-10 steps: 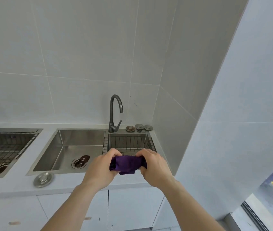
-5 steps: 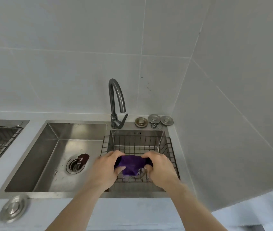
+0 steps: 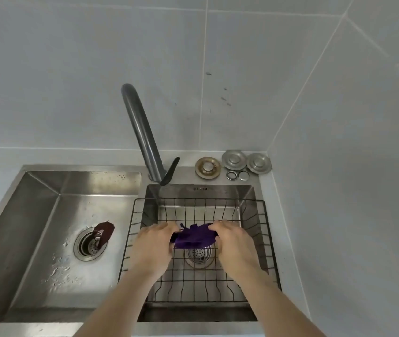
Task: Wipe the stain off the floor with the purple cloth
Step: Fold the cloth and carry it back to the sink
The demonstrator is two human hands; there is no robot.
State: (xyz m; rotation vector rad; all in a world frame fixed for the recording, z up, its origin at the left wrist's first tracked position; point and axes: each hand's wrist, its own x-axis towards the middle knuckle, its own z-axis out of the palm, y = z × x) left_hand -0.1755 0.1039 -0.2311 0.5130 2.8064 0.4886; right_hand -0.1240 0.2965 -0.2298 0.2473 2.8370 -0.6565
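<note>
The purple cloth point(image 3: 194, 237) is bunched up between both hands, held over the black wire basket point(image 3: 261, 222) that sits in the right basin of the steel sink. My left hand point(image 3: 154, 244) grips its left end and my right hand point(image 3: 232, 242) grips its right end. Fingers of both hands hide part of the cloth. The floor and any stain on it are out of view.
A dark grey tap point(image 3: 142, 132) rises just behind the basket. The left basin point(image 3: 47, 239) has a drain with a brown stopper point(image 3: 104, 231) beside it. Several metal drain caps and rings point(image 3: 233, 162) lie at the back right corner. Tiled walls close in behind and right.
The view has moved closer and lower over the sink. Both hands, still holding the cloth, now sit above the basket in the right basin instead of in front of the counter.
</note>
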